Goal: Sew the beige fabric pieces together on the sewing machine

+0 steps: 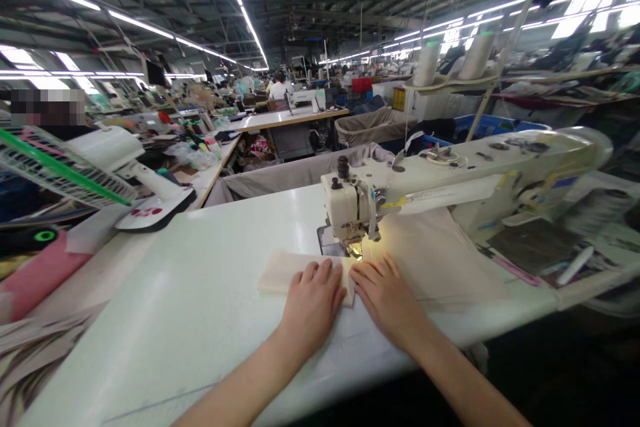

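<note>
A folded cream fabric piece [280,271] lies on the pale table in front of the sewing machine head [345,203]. My left hand [314,297] rests palm down on its right part, fingers a little bent and slightly apart. Close beside it, my right hand [384,293] lies with its fingers stretched over the fabric's right end, just in front of the lit presser foot [356,250]. Its thumb is hidden. A larger flat beige fabric panel [430,257] spreads under the machine arm, to the right of my right hand.
A white fan [113,150] with a green-striped guard stands at the left, near a pink roll [43,273]. Pink-handled snips [515,270] lie right of the beige panel. Thread cones [477,57] stand above the machine. Beyond the table is a cloth-lined bin [285,177].
</note>
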`<state>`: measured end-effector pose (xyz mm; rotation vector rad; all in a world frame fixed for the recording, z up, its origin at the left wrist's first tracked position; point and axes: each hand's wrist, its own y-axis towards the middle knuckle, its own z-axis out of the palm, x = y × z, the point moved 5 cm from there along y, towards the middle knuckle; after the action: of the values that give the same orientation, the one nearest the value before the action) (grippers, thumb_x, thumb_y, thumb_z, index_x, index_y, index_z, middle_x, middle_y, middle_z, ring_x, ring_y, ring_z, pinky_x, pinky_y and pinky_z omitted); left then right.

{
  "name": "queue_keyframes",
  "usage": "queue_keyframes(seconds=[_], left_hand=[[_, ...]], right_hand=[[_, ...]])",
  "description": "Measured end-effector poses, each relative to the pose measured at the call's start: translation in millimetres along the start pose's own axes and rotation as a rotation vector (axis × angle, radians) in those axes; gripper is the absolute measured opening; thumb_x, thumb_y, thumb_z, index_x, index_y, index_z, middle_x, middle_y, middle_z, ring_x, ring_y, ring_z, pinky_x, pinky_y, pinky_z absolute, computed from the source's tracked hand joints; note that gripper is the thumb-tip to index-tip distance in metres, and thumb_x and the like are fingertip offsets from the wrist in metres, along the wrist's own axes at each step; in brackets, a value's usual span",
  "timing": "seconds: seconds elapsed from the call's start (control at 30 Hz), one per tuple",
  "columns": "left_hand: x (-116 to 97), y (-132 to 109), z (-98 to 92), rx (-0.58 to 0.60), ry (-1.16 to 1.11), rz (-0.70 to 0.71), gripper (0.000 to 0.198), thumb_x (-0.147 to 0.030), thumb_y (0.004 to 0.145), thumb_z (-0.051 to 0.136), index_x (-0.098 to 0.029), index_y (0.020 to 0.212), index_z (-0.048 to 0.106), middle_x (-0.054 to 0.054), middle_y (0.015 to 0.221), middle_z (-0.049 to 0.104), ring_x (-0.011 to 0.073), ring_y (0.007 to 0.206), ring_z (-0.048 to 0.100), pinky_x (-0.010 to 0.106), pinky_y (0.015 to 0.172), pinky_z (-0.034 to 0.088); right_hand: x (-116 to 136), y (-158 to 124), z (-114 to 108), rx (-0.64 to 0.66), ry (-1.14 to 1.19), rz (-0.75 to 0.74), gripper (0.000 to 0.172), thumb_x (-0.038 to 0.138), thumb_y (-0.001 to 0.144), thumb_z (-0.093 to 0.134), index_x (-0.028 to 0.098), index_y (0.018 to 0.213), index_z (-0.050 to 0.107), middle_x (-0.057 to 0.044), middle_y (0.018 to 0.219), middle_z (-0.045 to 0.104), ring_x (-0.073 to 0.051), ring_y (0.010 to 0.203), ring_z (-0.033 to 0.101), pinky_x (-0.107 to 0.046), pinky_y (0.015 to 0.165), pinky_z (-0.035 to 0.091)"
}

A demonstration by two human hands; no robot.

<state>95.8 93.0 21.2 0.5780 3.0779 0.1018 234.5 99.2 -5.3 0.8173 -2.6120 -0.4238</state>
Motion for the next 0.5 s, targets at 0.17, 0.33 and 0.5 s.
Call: queue_keyframes(seconds=[0.17,0.33,0.5], left_hand=[[18,22,3.5,-0.029,-0.095,0.188,0.033,-0.029,0.100,0.049,-0.021,0.131,0.056,0.010,0.139,0.057,0.0287,0.125,0.052,0.052,0.108,0.040],[28,41,0.6,-0.017,-0.383,0.471,0.022,-0.016,0.095,0.051,-0.019,0.114,0.063,0.009,0.130,0.062,0.0215,0.123,0.056,0.037,0.108,0.043],[29,43,1.6,-0.028,-0.424,0.480,0.027,-0.009,0.090,0.051,-0.017,0.114,0.063,0.010,0.128,0.060,0.0222,0.122,0.056,0.038,0.110,0.043]], right_hand=[[2,3,-1,-0.034,0.011,0.029,0.019,0.022,0.101,0.048,0.021,0.112,0.064,-0.009,0.121,0.065,-0.027,0.122,0.052,-0.057,0.112,0.028],[9,0,-2,-0.045,0.009,0.063,0.015,0.022,0.098,0.055,0.019,0.111,0.062,-0.006,0.110,0.067,-0.026,0.110,0.058,-0.059,0.113,0.025],[8,-7,0,-0.067,0.017,0.063,0.021,0.022,0.097,0.056,0.021,0.118,0.060,-0.007,0.122,0.065,-0.027,0.122,0.052,-0.058,0.115,0.020]])
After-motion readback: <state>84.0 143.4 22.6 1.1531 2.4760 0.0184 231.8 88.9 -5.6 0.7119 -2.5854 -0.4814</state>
